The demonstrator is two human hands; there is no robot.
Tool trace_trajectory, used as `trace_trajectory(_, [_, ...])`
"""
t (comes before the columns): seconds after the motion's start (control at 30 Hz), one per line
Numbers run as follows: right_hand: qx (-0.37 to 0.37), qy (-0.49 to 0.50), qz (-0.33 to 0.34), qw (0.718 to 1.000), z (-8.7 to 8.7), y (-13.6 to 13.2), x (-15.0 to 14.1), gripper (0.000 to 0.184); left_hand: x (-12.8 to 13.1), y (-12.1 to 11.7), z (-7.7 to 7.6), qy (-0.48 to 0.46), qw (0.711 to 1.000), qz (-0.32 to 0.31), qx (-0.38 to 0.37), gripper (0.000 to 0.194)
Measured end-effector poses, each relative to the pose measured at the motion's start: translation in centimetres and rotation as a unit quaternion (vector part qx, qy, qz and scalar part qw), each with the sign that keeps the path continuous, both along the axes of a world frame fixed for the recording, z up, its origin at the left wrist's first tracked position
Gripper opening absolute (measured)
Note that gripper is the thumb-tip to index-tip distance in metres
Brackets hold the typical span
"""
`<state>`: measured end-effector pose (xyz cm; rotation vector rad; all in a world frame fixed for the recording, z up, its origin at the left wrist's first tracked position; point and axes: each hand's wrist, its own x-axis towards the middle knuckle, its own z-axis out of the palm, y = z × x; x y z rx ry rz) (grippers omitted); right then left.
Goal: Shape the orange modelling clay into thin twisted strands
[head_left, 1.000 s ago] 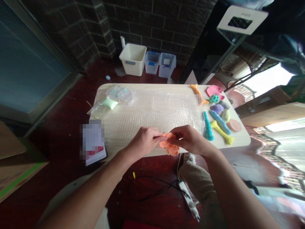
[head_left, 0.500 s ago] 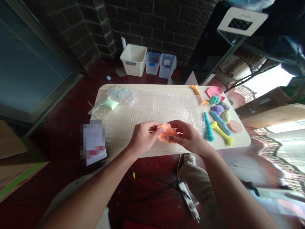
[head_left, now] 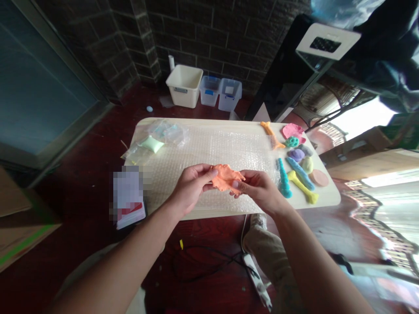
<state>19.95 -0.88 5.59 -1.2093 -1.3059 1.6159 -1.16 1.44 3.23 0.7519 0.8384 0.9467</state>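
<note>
A flattened, ragged-edged piece of orange modelling clay (head_left: 225,177) is stretched between my two hands above the table. My left hand (head_left: 195,183) pinches its left edge, thumb on top. At its right edge my right hand (head_left: 257,185) grips it between thumb and fingers. Beneath lies a sheet of bubble wrap (head_left: 212,146). To the right of my right hand are shaped clay pieces: a teal tapered spiral (head_left: 284,179), a yellow bone shape (head_left: 303,187), a blue roll (head_left: 299,172) and an orange bone shape (head_left: 272,134).
Clear plastic bags and a pale green packet (head_left: 152,144) lie on the table's (head_left: 327,194) left side. More clay shapes, including a pink one (head_left: 293,132), sit at the right. Bins (head_left: 185,87) stand behind; a power strip (head_left: 257,281) and cables lie on the floor.
The orange clay has been drawn out wider and tilted so more of its surface shows. My hands have moved slightly apart, both still holding it. The view has shifted a little.
</note>
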Motion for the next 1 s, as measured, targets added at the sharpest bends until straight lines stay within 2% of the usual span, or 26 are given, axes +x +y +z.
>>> trace_trajectory(0.1, [0.016, 0.002, -0.035, 0.999, -0.3, -0.1, -0.1, 0.042, 0.1, -0.2, 0.1, 0.063, 0.996, 0.001, 0.057, 0.030])
trace_trajectory(0.23, [0.053, -0.055, -0.040, 0.996, -0.9, -0.2, -0.1, 0.040, 0.3, -0.5, 0.0, 0.106, 0.988, -0.018, 0.114, 0.034])
trace_trajectory(0.37, [0.082, -0.075, -0.033, 0.993, -1.1, -0.3, -0.4, 0.035, 0.3, -0.6, -0.6, 0.181, 0.958, -0.036, 0.220, 0.027])
trace_trajectory(0.43, [0.103, -0.094, -0.045, 0.989, -0.9, -0.4, -0.6, 0.033, 0.3, -0.7, -0.8, 0.210, 0.947, -0.035, 0.239, 0.026])
trace_trajectory(0.53, [0.134, -0.133, -0.059, 0.980, -0.6, -0.6, -0.9, 0.029, 0.4, -0.9, -0.9, 0.206, 0.951, -0.029, 0.229, 0.026])
trace_trajectory(0.6, [0.135, -0.141, -0.067, 0.978, -0.5, -0.6, -1.1, 0.029, 0.5, -0.9, -0.8, 0.177, 0.964, -0.028, 0.198, 0.027])
trace_trajectory(0.7, [0.116, -0.110, -0.095, 0.983, -0.6, -0.6, -1.2, 0.029, 0.7, -0.9, -0.3, 0.122, 0.985, -0.012, 0.118, 0.031])
trace_trajectory(0.8, [0.096, -0.078, -0.131, 0.984, -0.8, -0.4, -1.2, 0.029, 0.7, -0.8, 0.2, 0.093, 0.993, 0.007, 0.069, 0.032])
trace_trajectory(0.9, [0.090, -0.071, -0.141, 0.983, -0.9, -0.4, -1.2, 0.029, 0.6, -0.6, 0.2, 0.091, 0.993, -0.012, 0.075, 0.033])
trace_trajectory(1.0, [0.098, -0.066, -0.110, 0.987, -1.0, -0.5, -1.1, 0.029, 0.4, -0.6, -0.2, 0.129, 0.980, -0.032, 0.149, 0.040])
